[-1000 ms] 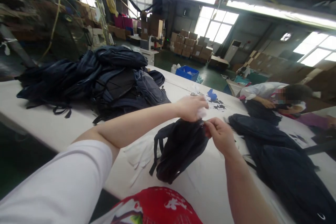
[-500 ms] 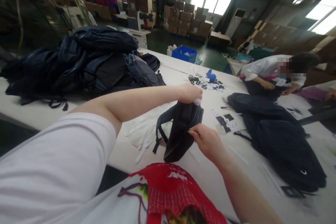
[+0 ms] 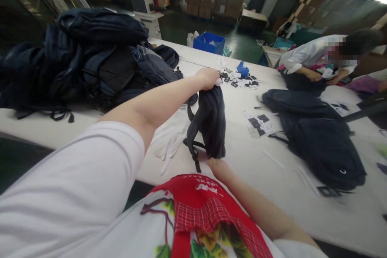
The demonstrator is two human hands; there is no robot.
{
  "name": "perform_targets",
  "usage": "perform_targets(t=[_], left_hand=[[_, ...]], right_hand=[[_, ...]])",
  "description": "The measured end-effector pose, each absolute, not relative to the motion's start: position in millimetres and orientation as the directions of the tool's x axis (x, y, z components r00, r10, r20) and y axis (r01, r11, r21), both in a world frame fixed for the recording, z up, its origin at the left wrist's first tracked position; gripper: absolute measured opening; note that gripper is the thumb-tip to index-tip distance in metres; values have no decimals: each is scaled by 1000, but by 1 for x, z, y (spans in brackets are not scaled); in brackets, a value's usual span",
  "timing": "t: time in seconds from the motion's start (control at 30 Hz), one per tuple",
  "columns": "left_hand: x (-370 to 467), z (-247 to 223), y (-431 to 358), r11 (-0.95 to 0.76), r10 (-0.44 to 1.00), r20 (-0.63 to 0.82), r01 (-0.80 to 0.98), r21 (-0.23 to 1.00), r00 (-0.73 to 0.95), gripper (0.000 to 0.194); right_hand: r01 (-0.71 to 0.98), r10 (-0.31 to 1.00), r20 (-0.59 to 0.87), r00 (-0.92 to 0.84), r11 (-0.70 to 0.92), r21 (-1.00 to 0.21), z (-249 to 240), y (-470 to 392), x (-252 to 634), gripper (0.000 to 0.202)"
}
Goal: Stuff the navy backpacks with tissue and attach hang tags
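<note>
A dark backpack (image 3: 213, 121) stands upright on edge above the white table (image 3: 242, 169), its straps hanging toward the left. My left hand (image 3: 208, 78) is closed round its top end, with a small white patch showing at the fingers. At the lower end, close to my red apron, my right hand (image 3: 218, 167) grips the bottom edge; its fingertips are partly hidden by the bag. White cloth-like scraps (image 3: 169, 137) lie left of the backpack.
Dark backpacks are piled (image 3: 105, 56) on the left. Another backpack (image 3: 320, 145) lies flat at right, beside black and white tags (image 3: 258, 124). More tags surround a blue object (image 3: 242, 69) farther back. A co-worker (image 3: 320, 58) bends over the table's far right; a blue bin (image 3: 209, 43) stands beyond.
My left hand has shifted slightly left with the backpack's top, and the bag now stands straighter. My right hand has moved from its side down to its bottom edge. The view has tilted downward.
</note>
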State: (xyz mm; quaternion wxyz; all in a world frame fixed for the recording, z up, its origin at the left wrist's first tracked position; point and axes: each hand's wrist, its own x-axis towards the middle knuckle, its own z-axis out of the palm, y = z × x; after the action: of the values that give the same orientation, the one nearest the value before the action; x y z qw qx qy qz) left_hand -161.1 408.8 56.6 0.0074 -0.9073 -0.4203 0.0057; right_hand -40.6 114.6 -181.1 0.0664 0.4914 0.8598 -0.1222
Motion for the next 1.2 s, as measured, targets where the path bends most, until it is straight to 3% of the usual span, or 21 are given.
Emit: perform_targets(t=[0.17, 0.23, 0.27, 0.33, 0.37, 0.43, 0.5, 0.57, 0.63, 0.77, 0.87, 0.97, 1.07, 1.13, 1.2], left_hand=[[-186, 53, 410, -638, 770, 72, 768, 61, 634, 34], [-204, 50, 399, -602, 794, 179, 792, 102, 581, 37], [-213, 46, 390, -546, 823, 281, 823, 155, 493, 40], [-231, 33, 362, -323, 868, 480, 880, 349, 128, 44], [-240, 24, 346, -204, 869, 492, 868, 452, -52, 45], [-259, 3, 315, -68, 907, 374, 810, 583, -193, 55], [-276, -14, 294, 34, 929, 276, 796, 604, -248, 71], [-292, -24, 285, 114, 964, 130, 805, 582, -230, 78], [-304, -30, 286, 151, 985, -31, 777, 611, -168, 69], [-309, -45, 292, 228, 972, -176, 422, 878, -158, 50], [-300, -42, 288, 246, 964, -212, 235, 940, -160, 45], [-288, -6, 278, 169, 985, -172, 125, 978, 13, 50], [-278, 59, 268, 12, 953, -52, 135, 991, 298, 54], [-274, 105, 264, -137, 901, -23, 335, 932, 433, 45], [-272, 139, 263, -397, 829, 52, 520, 757, 557, 36]], right_hand=[[863, 858, -144, -493, 461, -207, -176, 124, -32, 19], [882, 905, -37, -424, 403, -245, -164, 127, -24, 24], [896, 940, 58, -337, 339, -286, -158, 130, -19, 27], [880, 962, 262, -80, 192, -435, -151, 136, -9, 29], [837, 947, 317, 41, 141, -529, -150, 141, -6, 33], [732, 945, 291, 147, 93, -674, -156, 150, -5, 48], [668, 980, 169, 101, 59, -741, -169, 159, -15, 56], [642, 998, 57, 11, 36, -766, -185, 166, -31, 55], [623, 997, -30, -72, 22, -782, -200, 168, -50, 54], [585, 971, -136, -197, 5, -811, -218, 165, -80, 59], [579, 969, -112, -219, 37, -814, -209, 163, -84, 60], [567, 992, 67, -111, 119, -815, -167, 163, -70, 40], [595, 896, 436, 82, 307, -743, -94, 163, -47, 22], [647, 735, 653, 182, 410, -643, -41, 161, -34, 34], [691, 633, 750, 190, 456, -560, 2, 159, -27, 61]])
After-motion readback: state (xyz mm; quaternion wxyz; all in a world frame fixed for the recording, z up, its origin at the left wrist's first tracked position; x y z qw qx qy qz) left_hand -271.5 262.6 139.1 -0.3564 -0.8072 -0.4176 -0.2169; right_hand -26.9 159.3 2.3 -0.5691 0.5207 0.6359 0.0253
